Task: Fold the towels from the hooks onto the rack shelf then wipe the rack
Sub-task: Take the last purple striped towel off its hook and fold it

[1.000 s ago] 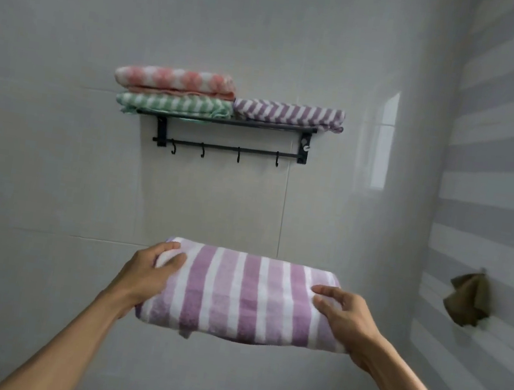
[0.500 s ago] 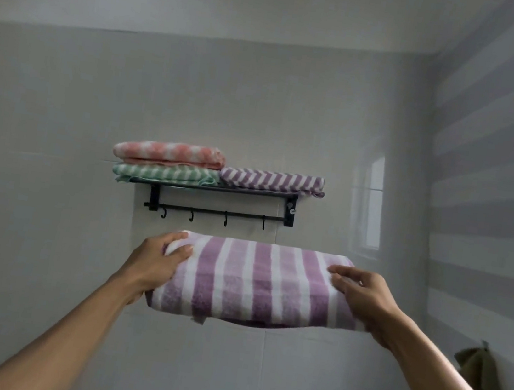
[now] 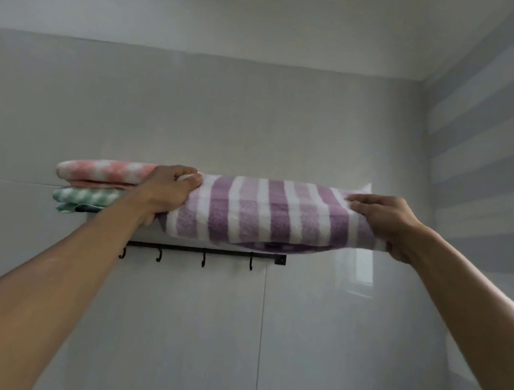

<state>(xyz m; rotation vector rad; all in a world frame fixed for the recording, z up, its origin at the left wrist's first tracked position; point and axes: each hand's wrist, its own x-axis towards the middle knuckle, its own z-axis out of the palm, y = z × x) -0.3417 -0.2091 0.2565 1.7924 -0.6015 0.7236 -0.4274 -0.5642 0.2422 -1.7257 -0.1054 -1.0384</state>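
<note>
Both hands grip the folded purple striped towel at shelf height: left hand and right hand curl their fingers round its ends. Beside it, the pink towel lies on the green towel.

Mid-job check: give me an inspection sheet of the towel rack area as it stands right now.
Surface: rack shelf itself hidden behind towels and hands; only the black hook rail below shows.
Job's things: folded purple-striped towel held at shelf height on the right; pink checked towel stacked on green checked towel at the left. All four visible hooks bare.
Clutter: nothing seen.
Grips: left hand grips the purple towel's left end; right hand grips its right end.
Cables: nothing seen.
Surroundings: pale tiled wall behind; striped side wall to the right.
</note>
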